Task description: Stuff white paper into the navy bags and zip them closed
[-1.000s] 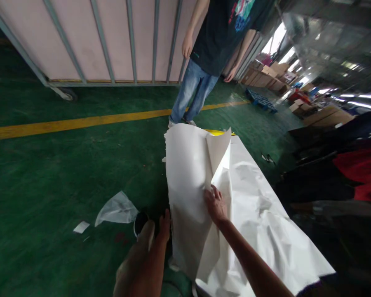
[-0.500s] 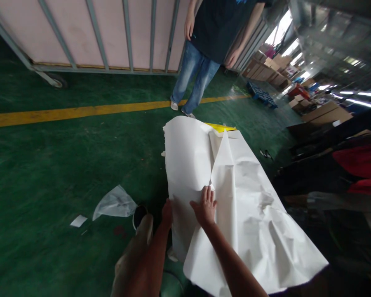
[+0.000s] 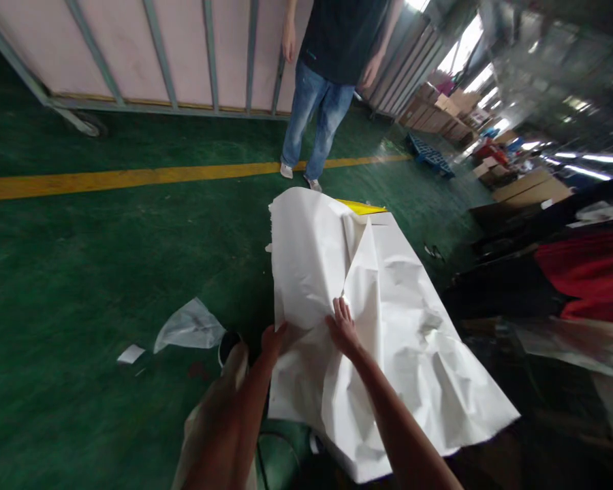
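A large creased sheet of white paper [image 3: 409, 299] lies draped over something low in front of me, its left part curving down over the side. With the thumb on top, my left hand [image 3: 274, 340] grips the sheet's left edge; its other fingers are partly hidden beneath. My right hand [image 3: 344, 328] rests on the paper with fingers stretched forward, beside a raised fold. A yellow strip [image 3: 362, 207] shows at the far end of the sheet. What lies under the paper is mostly hidden.
Beyond the sheet stands a person [image 3: 327, 88] in jeans. A wheeled barred cart [image 3: 174, 61] is behind. Clear plastic film [image 3: 190, 328] and a white scrap [image 3: 131, 354] lie on the green floor. Dark and red fabric [image 3: 587, 272] is at right, a blue pallet [image 3: 429, 156] farther off.
My left hand has come up to the paper's edge and drawn it in, creasing the near left part. The right hand stays flat, shifted slightly. The standing person has moved a little left.
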`<state>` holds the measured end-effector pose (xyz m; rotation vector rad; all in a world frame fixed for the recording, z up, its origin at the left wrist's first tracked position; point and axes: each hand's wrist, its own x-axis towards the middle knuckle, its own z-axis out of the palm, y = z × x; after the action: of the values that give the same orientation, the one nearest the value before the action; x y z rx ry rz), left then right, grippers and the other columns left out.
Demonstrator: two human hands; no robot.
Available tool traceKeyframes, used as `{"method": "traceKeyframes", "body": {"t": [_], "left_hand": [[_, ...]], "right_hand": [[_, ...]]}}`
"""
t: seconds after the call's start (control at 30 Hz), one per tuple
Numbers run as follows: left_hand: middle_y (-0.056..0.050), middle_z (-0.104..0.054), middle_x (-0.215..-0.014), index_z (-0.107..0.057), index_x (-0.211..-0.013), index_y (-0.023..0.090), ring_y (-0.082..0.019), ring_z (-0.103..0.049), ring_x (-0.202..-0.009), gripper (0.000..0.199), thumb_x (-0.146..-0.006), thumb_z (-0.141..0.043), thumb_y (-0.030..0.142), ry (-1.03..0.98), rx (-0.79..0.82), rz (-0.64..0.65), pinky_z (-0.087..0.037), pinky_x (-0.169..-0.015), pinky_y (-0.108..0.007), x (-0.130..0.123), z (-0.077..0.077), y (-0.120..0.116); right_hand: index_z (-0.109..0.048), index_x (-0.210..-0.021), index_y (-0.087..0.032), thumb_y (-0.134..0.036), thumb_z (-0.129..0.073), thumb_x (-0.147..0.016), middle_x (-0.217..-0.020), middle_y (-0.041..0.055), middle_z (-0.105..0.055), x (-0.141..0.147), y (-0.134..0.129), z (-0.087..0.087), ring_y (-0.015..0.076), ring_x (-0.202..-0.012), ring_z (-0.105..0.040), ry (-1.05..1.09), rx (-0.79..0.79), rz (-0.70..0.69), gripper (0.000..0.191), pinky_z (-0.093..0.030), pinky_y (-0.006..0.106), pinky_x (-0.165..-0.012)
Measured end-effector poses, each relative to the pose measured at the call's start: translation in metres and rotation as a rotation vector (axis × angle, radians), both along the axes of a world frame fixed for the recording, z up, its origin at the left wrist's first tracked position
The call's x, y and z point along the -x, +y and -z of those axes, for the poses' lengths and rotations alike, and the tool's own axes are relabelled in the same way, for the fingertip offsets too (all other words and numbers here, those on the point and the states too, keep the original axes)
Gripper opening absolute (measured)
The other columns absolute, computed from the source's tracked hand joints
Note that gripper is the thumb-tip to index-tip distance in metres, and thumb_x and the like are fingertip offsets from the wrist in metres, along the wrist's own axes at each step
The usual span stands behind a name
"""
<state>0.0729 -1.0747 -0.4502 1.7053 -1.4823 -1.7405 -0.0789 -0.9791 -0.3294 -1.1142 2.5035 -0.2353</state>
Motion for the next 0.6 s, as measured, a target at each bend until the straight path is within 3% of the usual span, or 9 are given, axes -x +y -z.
{"method": "traceKeyframes", "body": {"t": [0.1, 0.23, 0.37, 0.43, 0.5, 0.6], "left_hand": [[-0.017, -0.069, -0.081, -0.067, -0.077, 0.011, -0.031, -0.065, -0.086, 0.024, -0.082, -0.056, 0.032, -0.095, 0.109, 0.037, -0.045, -0.075, -0.037, -0.013, -0.012, -0.008], [-0.016, -0.07, -0.084, -0.064, -0.07, 0.016, -0.028, -0.063, -0.092, 0.027, -0.086, -0.051, 0.033, -0.123, 0.251, 0.05, -0.041, -0.082, -0.033, -0.03, -0.036, -0.017], [-0.01, -0.067, -0.072, -0.061, -0.065, 0.017, -0.021, -0.061, -0.076, 0.033, -0.087, -0.047, 0.038, -0.096, 0.301, 0.033, -0.041, -0.074, -0.027, -0.048, -0.055, -0.019], [-0.007, -0.065, -0.067, -0.061, -0.065, 0.017, -0.018, -0.059, -0.069, 0.038, -0.086, -0.047, 0.045, -0.072, 0.301, 0.022, -0.041, -0.067, -0.025, -0.058, -0.066, -0.018], [-0.005, -0.065, -0.065, -0.063, -0.067, 0.016, -0.018, -0.058, -0.066, 0.042, -0.083, -0.049, 0.052, -0.036, 0.278, 0.002, -0.041, -0.062, -0.025, -0.067, -0.079, -0.018], [-0.005, -0.067, -0.069, -0.067, -0.074, 0.014, -0.019, -0.059, -0.068, 0.042, -0.08, -0.053, 0.053, 0.046, 0.203, -0.067, -0.041, -0.058, -0.024, -0.075, -0.106, -0.017]], "right_hand": [[-0.032, -0.15, -0.013, -0.032, -0.04, -0.096, -0.157, 0.0171, -0.026, 0.01, 0.006, 0.005, 0.0288, -0.147, -0.02, 0.011, 0.091, -0.041, 0.057, -0.033, 0.051, -0.111], [-0.044, -0.142, -0.011, -0.035, -0.051, -0.092, -0.148, 0.0194, -0.04, 0.018, 0.012, 0.006, 0.0265, -0.14, -0.035, -0.019, 0.225, -0.066, 0.056, -0.038, 0.043, -0.11], [-0.049, -0.139, -0.014, -0.031, -0.058, -0.087, -0.145, 0.0176, -0.044, 0.006, 0.012, -0.006, 0.0279, -0.133, -0.044, 0.066, 0.272, 0.146, 0.055, -0.042, 0.042, -0.106], [-0.052, -0.137, -0.014, -0.029, -0.06, -0.086, -0.146, 0.0176, -0.042, -0.011, 0.008, -0.023, 0.0294, -0.135, -0.041, 0.143, 0.358, 0.202, 0.054, -0.037, 0.046, -0.11], [-0.061, -0.128, -0.017, -0.03, -0.06, -0.087, -0.142, 0.0148, -0.048, -0.035, 0.002, -0.053, 0.0277, -0.133, -0.043, 0.106, 0.513, 0.157, 0.043, -0.033, 0.046, -0.112], [-0.07, -0.11, -0.022, -0.037, -0.057, -0.091, -0.126, 0.0095, -0.063, -0.076, 0.003, -0.123, 0.0224, -0.118, -0.057, -0.297, 0.714, 0.04, 0.028, -0.044, 0.039, -0.104]]}}
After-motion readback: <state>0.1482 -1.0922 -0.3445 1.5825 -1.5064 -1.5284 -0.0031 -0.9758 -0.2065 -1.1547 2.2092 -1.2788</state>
